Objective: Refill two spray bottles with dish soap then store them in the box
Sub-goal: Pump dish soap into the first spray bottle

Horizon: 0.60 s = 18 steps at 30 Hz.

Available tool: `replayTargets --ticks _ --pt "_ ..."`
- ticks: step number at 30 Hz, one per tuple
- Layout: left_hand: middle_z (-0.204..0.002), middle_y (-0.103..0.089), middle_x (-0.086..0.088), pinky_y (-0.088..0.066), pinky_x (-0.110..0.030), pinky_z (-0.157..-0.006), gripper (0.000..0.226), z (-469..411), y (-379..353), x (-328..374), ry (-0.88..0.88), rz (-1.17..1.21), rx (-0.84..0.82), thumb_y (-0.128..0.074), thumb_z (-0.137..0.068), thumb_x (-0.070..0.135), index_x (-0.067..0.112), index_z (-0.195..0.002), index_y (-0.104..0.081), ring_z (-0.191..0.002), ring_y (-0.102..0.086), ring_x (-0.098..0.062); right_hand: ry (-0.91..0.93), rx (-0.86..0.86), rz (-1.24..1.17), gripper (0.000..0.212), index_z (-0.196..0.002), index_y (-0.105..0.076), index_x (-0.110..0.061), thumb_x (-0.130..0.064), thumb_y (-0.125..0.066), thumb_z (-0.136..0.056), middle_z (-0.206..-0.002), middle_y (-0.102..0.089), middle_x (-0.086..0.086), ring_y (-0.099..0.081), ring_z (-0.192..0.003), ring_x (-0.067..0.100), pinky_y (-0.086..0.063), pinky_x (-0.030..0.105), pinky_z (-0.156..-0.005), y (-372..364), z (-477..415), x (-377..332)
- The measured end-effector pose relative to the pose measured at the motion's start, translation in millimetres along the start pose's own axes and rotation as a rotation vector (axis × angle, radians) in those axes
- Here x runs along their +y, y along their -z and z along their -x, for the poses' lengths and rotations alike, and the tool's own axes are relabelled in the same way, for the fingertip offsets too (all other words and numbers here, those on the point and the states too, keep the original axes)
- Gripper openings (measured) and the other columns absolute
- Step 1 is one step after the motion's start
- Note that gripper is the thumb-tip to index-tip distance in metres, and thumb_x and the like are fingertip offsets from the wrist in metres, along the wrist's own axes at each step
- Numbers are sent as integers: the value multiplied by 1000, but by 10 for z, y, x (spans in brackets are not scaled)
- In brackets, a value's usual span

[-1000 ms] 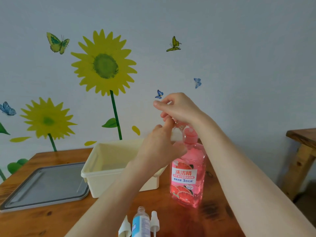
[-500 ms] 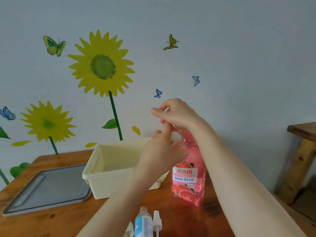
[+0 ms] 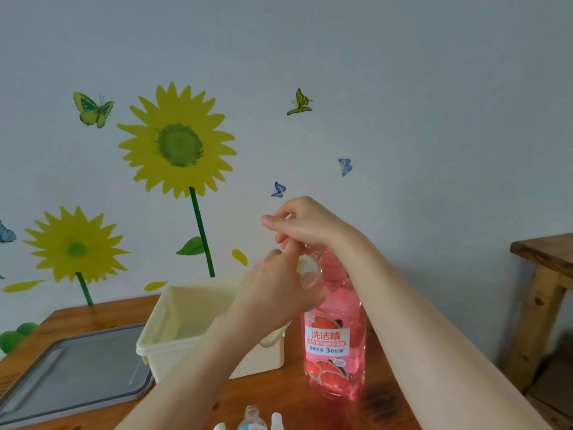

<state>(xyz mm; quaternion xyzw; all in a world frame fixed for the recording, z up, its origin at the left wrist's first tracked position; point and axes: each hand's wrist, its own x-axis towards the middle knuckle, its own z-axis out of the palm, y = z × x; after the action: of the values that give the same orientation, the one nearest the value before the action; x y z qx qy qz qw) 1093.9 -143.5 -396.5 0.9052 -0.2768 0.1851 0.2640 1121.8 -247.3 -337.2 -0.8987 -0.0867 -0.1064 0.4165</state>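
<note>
Slowly the right hand (image 3: 305,226), curled on top of the dish soap bottle (image 3: 336,342), is sinking; the left hand (image 3: 276,293) is gripping a clear spray bottle (image 3: 310,271) beneath, so filling is probably starting.

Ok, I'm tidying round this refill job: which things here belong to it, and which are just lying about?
Belong: dish soap bottle, clear bottle held by the left hand, right hand over it, small bottle and spray heads at the near edge, cream box, probably its grey lid.
Lying about: side table, sunflower stickers.
</note>
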Motion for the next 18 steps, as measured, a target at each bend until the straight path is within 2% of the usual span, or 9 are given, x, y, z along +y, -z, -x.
replayTargets --ticks 2,5,7,11,13,16,18 --pt "-100 -52 2 -46 -27 -74 61 -11 -2 21 -11 0 31 -58 -80 36 31 -132 -24 -92 -57 -19 5 30 -37 31 -99 -62 -17 -45 -54 -88 -82 -69 -3 -71 -87 27 -47 25 -58 32 -13 18" --pt "-101 -51 0 -49 -31 -79 61 49 -93 57 32 45 25 -56 -80 32 31 -132 -24 -94 -58 -22 22 87 14 27 -90 -61 -24 -50 -54 -84 -78 -69 -6 -71 -78 21 -47 27 -62 -11 -5 134" --pt "-101 -51 1 -50 -30 -79 64 48 -110 43 39 7 13 -57 -79 33 32 -133 -23 -92 -58 -21 24 81 5 29 -92 -61 -24 -51 -54 -84 -77 -69 -8 -71 -79 21 -48 28 -63 -45 7 161" --pt "-100 -51 4 -49 -27 -76 66 -22 -13 15 3 -45 13 -58 -79 38 33 -134 -22 -91 -57 -17 17 36 -49 30 -98 -61 -18 -45 -54 -88 -81 -69 -4 -71 -86 28 -46 23 -54 19 2 46" --pt "-97 -51 5 -47 -26 -72 62 -1 -28 30 -4 -9 30 -58 -79 39 34 -130 -24 -88 -57 -16 12 59 -73 29 -99 -61 -19 -45 -53 -88 -81 -69 -4 -71 -84 25 -44 21 -49 41 7 51" --pt "-97 -52 2 -48 -29 -75 57 65 -102 44 38 98 18 -57 -79 34 33 -128 -26 -88 -57 -18 35 95 -14 28 -90 -61 -23 -49 -52 -86 -76 -69 -7 -72 -76 22 -45 24 -55 -8 23 127" --pt "-100 -52 2 -46 -26 -75 60 86 -124 30 46 86 10 -57 -80 34 33 -130 -24 -90 -57 -18 31 78 0 29 -91 -61 -23 -50 -52 -86 -76 -69 -9 -72 -76 23 -47 26 -59 -58 40 149"
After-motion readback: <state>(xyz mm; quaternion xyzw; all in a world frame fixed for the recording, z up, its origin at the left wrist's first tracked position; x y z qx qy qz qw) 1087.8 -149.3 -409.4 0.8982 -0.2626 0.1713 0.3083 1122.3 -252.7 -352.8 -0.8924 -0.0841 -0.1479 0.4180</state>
